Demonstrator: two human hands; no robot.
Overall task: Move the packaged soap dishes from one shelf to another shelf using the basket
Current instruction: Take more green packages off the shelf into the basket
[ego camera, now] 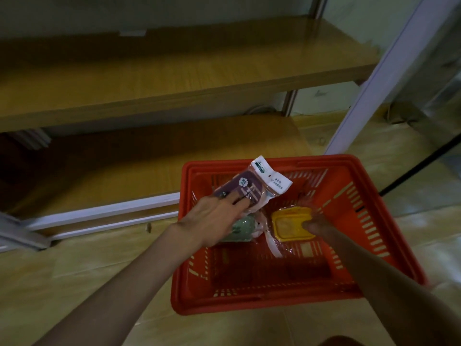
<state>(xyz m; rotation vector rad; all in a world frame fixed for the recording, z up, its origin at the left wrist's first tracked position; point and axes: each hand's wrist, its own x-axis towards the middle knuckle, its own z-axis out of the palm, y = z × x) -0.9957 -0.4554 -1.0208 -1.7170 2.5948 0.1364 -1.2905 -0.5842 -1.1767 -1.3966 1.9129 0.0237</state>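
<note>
A red plastic basket [389, 221] stands on the floor in front of the shelves. My left hand [212, 218] holds a packaged purple soap dish [244, 186] lifted over the basket's far left corner. My right hand [316, 227] reaches into the basket and grips a packaged yellow soap dish [287, 223] lying on its bottom. A pale green packaged soap dish [239, 229] lies in the basket, partly hidden under my left hand.
Two wooden shelves, an upper one [174, 71] and a lower one [149, 158], stand behind the basket. A white upright post [374, 81] rises at the right. A black cable [424, 166] crosses the floor at the right.
</note>
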